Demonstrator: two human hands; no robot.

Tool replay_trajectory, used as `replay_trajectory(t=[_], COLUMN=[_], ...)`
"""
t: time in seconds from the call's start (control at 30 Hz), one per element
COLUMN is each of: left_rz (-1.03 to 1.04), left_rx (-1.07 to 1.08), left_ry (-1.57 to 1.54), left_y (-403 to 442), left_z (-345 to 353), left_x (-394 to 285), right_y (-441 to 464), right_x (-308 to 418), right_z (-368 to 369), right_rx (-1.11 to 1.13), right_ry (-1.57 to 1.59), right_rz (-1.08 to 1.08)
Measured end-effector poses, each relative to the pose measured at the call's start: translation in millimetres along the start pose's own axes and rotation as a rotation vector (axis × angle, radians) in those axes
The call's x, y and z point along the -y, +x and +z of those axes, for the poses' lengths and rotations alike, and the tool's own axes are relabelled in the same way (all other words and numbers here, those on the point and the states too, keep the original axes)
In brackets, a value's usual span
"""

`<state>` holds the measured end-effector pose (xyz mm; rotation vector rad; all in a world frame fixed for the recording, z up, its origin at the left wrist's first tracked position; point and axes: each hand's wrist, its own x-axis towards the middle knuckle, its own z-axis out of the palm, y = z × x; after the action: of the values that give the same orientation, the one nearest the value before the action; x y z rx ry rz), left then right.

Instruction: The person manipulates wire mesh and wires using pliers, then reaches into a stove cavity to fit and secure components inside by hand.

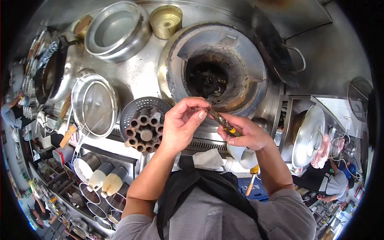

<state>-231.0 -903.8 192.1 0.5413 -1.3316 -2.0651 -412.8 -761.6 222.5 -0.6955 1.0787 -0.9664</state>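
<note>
My right hand is wrapped round a dark, worn tool with a yellow band near its lower end. At the tool's upper tip, the thumb and fingers of my left hand come together in a pinch; what they hold there is too small to tell. Beyond both hands is the round stove burner, its deep pit sooty and dark inside. A rusty burner head with a ring of tubes rests on a perforated black ladle, left of my left hand.
Wire strainers, a large metal pot and a brass-coloured tin are at the left and back. A black wok leans at the right, near a big metal lid. Other people are at the far right and left.
</note>
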Motion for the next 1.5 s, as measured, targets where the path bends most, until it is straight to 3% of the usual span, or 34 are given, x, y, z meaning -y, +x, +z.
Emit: replay_trajectory(t=[0.3,0.43,0.7,0.77,0.9,1.1,1.33,1.5], left_rz=[0.163,0.176,0.110,0.076,0.148,0.037,0.068,-0.086], left_rx=[0.321,0.504,0.653,0.622,0.604,0.405,0.384,0.380], left_ry=[-0.062,-0.039,-0.146,-0.214,-0.100,0.041,0.158,0.060], left_y=[-36,-54,-86,-94,-105,-109,-98,-92], left_z=[-1,-17,-23,-21,-11,13,66,109], left_x=[-60,-78,-89,-91,-102,-111,-97,-71], right_y=[-48,-63,-78,-84,-90,-94,-123,-152], right_x=[24,17,-18,-21,-31,-36,-36,-47], right_z=[88,133,181,189,201,188,140,98], right_rx=[-0.038,-0.095,-0.147,-0.042,0.005,0.086,0.166,0.187], right_ry=[-0.072,-0.130,-0.157,0.183,0.460,0.490,0.535,0.534], right_rz=[-0.090,-0.123,-0.220,-0.242,-0.306,-0.371,-0.360,-0.358])
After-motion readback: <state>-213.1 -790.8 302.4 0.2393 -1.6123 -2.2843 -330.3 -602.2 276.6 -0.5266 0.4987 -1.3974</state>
